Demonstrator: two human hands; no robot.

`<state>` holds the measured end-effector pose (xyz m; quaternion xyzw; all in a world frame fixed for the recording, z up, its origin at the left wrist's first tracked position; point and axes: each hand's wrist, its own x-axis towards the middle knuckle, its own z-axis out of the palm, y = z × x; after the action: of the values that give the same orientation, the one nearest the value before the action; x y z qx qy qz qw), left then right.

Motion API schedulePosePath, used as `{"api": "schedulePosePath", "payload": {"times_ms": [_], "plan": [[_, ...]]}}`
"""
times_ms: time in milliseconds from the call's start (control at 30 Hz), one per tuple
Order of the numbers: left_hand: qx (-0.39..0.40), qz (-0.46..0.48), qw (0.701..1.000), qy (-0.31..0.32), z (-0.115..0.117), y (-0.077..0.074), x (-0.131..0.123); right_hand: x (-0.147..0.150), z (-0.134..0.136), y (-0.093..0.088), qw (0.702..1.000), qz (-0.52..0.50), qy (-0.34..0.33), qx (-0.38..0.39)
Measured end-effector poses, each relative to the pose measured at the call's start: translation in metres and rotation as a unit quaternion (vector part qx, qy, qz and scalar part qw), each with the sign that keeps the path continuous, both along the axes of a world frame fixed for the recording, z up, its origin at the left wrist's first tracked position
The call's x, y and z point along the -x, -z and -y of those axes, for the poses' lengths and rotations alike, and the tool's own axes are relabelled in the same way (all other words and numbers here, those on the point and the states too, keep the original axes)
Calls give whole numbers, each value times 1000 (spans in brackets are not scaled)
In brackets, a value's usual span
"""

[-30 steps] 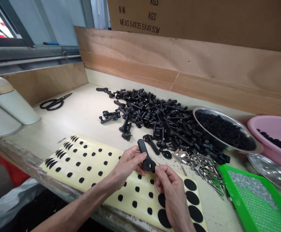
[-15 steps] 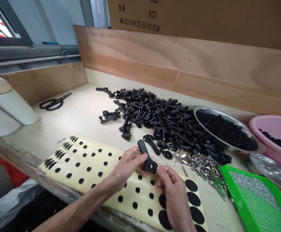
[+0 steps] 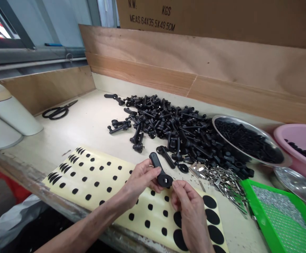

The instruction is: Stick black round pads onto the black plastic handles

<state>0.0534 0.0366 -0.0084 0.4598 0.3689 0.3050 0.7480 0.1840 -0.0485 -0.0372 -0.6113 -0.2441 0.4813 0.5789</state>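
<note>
Hands: both bare and working together just above the sticker sheet, with the forearms coming in from the lower left and the bottom edge.

Left hand (image 3: 139,179): clenched around a black plastic lever handle (image 3: 155,161), fingers wrapped behind it and thumb across it, with the long arm pointing up and away.

Right hand (image 3: 192,214): fingertips (image 3: 174,183) pinched together, touching or just beside the handle's round head, which has a small metal insert (image 3: 164,180). Whether they hold anything tiny is too small to tell.

Under the hands: a cream sticker sheet (image 3: 100,179) lying flat on the worktop (image 3: 76,137), printed with rows of small black adhesive dots (image 3: 150,207), large black ovals (image 3: 212,216) and black crescents (image 3: 54,179).

Just beyond: a loose handle (image 3: 166,156) lying at the front of a heap of black handles (image 3: 176,133), beside a pile of silver metal clips (image 3: 221,181).

Right side: a steel bowl (image 3: 237,121) of black rods, a pink basin (image 3: 300,135) of small black parts, a green tray (image 3: 247,189) of silver bits, and a steel dish (image 3: 297,186).

Left side: black-handled scissors (image 3: 57,111) and a white cylindrical container (image 3: 13,116).

Behind: a plywood board (image 3: 168,59) along the worktop's back edge, below a cardboard carton (image 3: 195,17).
</note>
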Motion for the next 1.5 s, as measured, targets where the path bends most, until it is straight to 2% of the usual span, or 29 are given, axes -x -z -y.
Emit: {"api": "schedulePosePath", "payload": {"times_ms": [400,833,1133,1500], "plan": [[-11,-1,1000,10,0,3,0,1,0,0,1000,7,-19,10],[-22,-16,1000,-5,1,1,-1,2,0,-5,1000,-7,22,-5],[-2,9,1000,12,1,2,0,3,-1,-5,1000,9,9,20],[-3,9,1000,7,0,3,0,3,-1,-3,1000,27,8,11]]}}
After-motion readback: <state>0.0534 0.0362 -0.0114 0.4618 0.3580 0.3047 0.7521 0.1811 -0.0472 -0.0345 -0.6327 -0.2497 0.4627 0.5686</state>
